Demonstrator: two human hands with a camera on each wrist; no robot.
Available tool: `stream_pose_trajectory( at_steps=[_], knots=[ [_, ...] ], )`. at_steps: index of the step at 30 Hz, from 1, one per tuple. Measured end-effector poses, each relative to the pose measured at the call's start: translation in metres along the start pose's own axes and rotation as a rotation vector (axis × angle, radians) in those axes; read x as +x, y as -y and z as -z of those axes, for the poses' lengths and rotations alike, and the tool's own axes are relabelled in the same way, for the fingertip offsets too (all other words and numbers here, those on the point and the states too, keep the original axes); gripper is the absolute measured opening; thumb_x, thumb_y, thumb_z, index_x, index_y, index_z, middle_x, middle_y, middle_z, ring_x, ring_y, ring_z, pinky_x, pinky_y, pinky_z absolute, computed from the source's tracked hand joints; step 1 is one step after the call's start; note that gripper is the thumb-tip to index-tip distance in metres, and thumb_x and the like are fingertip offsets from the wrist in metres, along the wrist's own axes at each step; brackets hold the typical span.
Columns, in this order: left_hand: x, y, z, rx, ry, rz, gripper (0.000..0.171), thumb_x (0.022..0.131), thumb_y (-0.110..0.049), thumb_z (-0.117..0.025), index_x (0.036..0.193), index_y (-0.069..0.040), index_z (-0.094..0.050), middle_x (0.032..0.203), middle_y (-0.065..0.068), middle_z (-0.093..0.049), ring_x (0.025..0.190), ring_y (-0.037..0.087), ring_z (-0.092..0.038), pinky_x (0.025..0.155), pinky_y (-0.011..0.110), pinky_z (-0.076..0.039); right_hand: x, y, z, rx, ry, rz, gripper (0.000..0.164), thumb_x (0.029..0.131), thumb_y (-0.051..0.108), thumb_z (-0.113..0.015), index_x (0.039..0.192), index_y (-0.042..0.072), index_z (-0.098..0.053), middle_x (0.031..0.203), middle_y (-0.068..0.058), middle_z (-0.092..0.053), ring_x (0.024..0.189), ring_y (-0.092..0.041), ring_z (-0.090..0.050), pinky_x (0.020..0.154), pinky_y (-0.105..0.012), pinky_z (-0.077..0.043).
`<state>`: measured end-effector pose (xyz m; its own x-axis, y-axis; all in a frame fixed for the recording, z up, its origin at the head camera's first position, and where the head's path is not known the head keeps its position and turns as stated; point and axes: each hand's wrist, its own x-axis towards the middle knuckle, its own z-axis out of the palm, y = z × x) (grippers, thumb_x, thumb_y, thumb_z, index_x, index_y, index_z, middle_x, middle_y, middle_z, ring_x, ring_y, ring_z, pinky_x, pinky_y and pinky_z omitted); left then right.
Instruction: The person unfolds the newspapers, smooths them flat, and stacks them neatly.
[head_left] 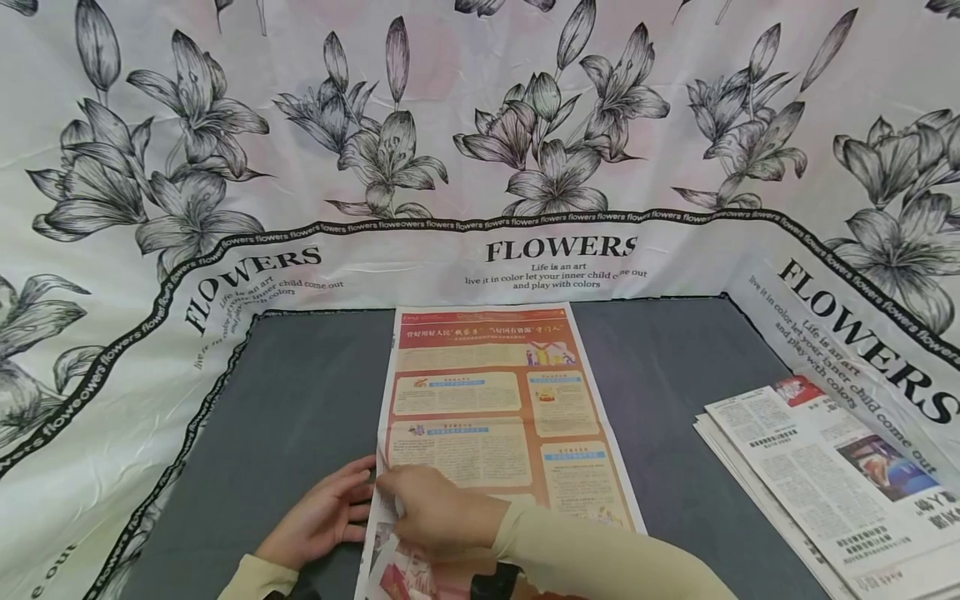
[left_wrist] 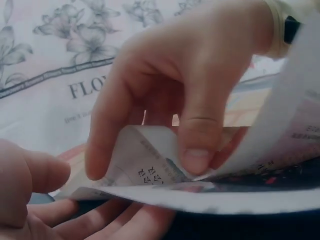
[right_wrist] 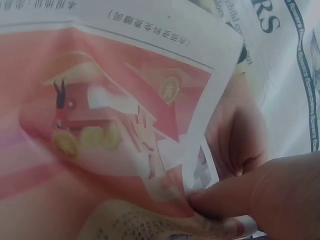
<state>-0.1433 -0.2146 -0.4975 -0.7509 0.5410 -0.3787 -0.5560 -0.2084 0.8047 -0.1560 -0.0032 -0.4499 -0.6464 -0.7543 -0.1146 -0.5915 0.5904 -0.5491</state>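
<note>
A newspaper page (head_left: 457, 452) with red and orange panels lies lengthwise on the grey table, its lower left part lifted and curling. My right hand (head_left: 442, 504) reaches across the page and pinches the paper near its left edge between thumb and fingers. Beside that edge is my left hand (head_left: 318, 510), fingers spread and relaxed. In the left wrist view, the left fingers (left_wrist: 107, 220) lie under the paper's edge, while the thumb stays above and apart. The right wrist view shows the raised sheet (right_wrist: 125, 125) bending up beside the right thumb (right_wrist: 225, 197).
A stack of folded newspapers (head_left: 817, 475) lies at the right side of the grey table (head_left: 307, 392). White flower-printed cloth (head_left: 420, 267) rises behind the table and along both sides.
</note>
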Motion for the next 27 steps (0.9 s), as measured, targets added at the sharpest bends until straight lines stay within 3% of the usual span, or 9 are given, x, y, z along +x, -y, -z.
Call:
stream_pose_trajectory(
  at_steps=[3, 9, 13, 16, 19, 21, 27],
  knots=[
    [0.005, 0.0, -0.004, 0.092, -0.065, -0.01, 0.076, 0.11, -0.027, -0.045, 0.163, -0.002, 0.003, 0.125, 0.001, -0.068, 0.108, 0.019, -0.072, 0.08, 0.039, -0.062, 0.0, -0.002, 0.003, 0.006, -0.023, -0.051, 0.041, 0.078, -0.003, -0.075, 0.117, 0.007, -0.07, 0.106, 0.002, -0.072, 0.081, -0.003, -0.052, 0.067, -0.014, -0.043],
    [0.015, -0.001, -0.009, 0.238, -0.208, -0.032, 0.079, 0.101, -0.012, -0.056, 0.161, 0.001, -0.007, 0.112, 0.006, -0.072, 0.097, 0.02, -0.073, 0.074, 0.042, -0.062, -0.005, -0.005, 0.016, 0.108, -0.025, -0.163, 0.058, 0.079, -0.004, -0.074, 0.135, 0.006, -0.065, 0.125, -0.001, -0.071, 0.09, -0.007, -0.058, 0.058, -0.017, -0.044],
    [0.019, -0.003, -0.008, 0.275, -0.253, -0.065, 0.08, 0.096, -0.003, -0.057, 0.16, 0.003, -0.008, 0.107, 0.006, -0.075, 0.091, 0.019, -0.073, 0.072, 0.043, -0.063, -0.011, -0.002, 0.031, 0.236, -0.025, -0.209, 0.062, 0.08, -0.005, -0.073, 0.14, 0.007, -0.062, 0.128, -0.005, -0.068, 0.075, -0.007, -0.058, 0.045, -0.021, -0.036],
    [0.022, -0.007, -0.006, 0.289, -0.26, -0.076, 0.081, 0.095, 0.002, -0.057, 0.159, 0.005, -0.008, 0.101, 0.004, -0.075, 0.087, 0.018, -0.073, 0.07, 0.042, -0.063, -0.018, 0.002, 0.047, 0.297, -0.021, -0.231, 0.062, 0.082, -0.003, -0.075, 0.141, 0.007, -0.062, 0.111, -0.007, -0.072, 0.056, -0.008, -0.048, 0.044, -0.022, -0.032],
    [0.025, -0.011, -0.003, 0.311, -0.264, -0.081, 0.082, 0.093, 0.006, -0.058, 0.159, 0.005, -0.009, 0.098, 0.003, -0.075, 0.085, 0.018, -0.073, 0.07, 0.041, -0.063, -0.027, 0.006, 0.066, 0.307, -0.015, -0.216, 0.061, 0.085, -0.001, -0.075, 0.143, 0.009, -0.06, 0.085, -0.005, -0.068, 0.05, -0.008, -0.041, 0.046, -0.022, -0.033],
    [0.026, -0.013, -0.002, 0.331, -0.268, -0.084, 0.083, 0.092, 0.008, -0.059, 0.159, 0.005, -0.01, 0.099, 0.004, -0.075, 0.085, 0.018, -0.074, 0.069, 0.04, -0.063, -0.034, 0.007, 0.082, 0.304, -0.021, -0.188, 0.061, 0.086, 0.0, -0.075, 0.144, 0.009, -0.059, 0.092, -0.008, -0.071, 0.053, -0.008, -0.046, 0.048, -0.022, -0.035],
    [0.017, -0.023, 0.006, 0.456, -0.347, -0.1, 0.083, 0.09, 0.013, -0.06, 0.159, 0.003, -0.016, 0.097, 0.008, -0.075, 0.08, 0.02, -0.075, 0.061, 0.036, -0.061, -0.071, 0.006, 0.141, 0.387, -0.093, -0.128, 0.065, 0.085, -0.004, -0.069, 0.148, 0.006, -0.054, 0.081, -0.008, -0.073, 0.052, -0.008, -0.052, 0.05, -0.023, -0.038]
  ],
)
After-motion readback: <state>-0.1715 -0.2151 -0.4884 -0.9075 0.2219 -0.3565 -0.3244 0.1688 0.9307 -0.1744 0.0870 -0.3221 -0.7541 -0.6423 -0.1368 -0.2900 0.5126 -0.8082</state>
